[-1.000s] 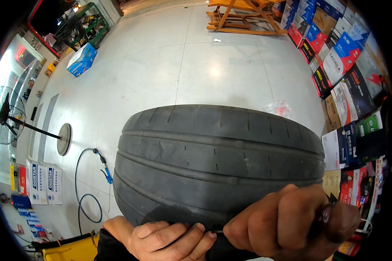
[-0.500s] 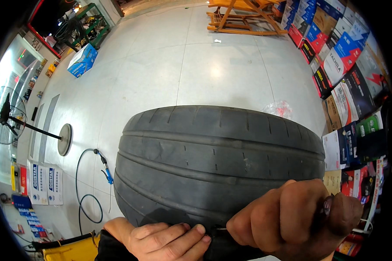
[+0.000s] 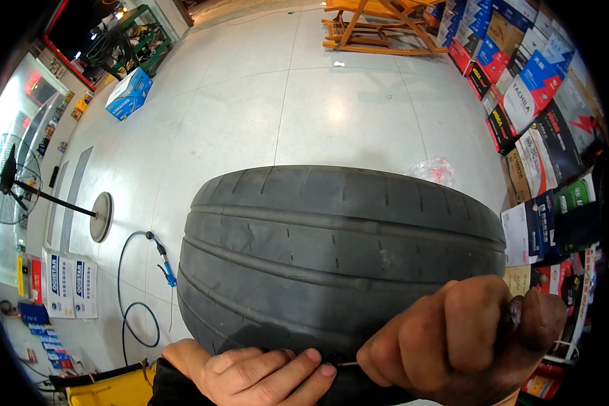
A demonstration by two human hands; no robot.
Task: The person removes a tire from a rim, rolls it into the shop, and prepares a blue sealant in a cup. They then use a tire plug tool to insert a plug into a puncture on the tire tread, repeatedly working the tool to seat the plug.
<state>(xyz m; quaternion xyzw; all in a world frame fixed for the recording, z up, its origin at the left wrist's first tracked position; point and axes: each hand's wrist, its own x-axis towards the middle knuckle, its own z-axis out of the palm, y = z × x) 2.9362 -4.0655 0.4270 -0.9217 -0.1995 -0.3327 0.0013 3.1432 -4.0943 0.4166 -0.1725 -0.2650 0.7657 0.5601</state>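
A worn black car tire (image 3: 284, 250) stands upright in front of me, its grooved tread facing up. My right hand (image 3: 463, 338) is closed in a fist around a tool whose handle is hidden inside it. From that fist a thin metal shaft (image 3: 348, 365) points left to a small dark spot at the near tread. Beside this spot my left hand (image 3: 264, 375) lies on the tire, fingers side by side and fairly straight, fingertips close to the shaft. Its thumb is hidden, and nothing shows in its grasp.
Stacked boxes (image 3: 528, 101) line the right side. At the left are a standing fan (image 3: 101, 216), a blue air hose with a nozzle (image 3: 166, 271) and a blue carton (image 3: 128, 95). A wooden chair (image 3: 379, 30) stands at the back, and a clear plastic bag (image 3: 433, 170) lies behind the tire.
My right fist has shifted slightly right, and a little more of the metal shaft shows. The left fingertips have also crept slightly right. The tire has barely moved.
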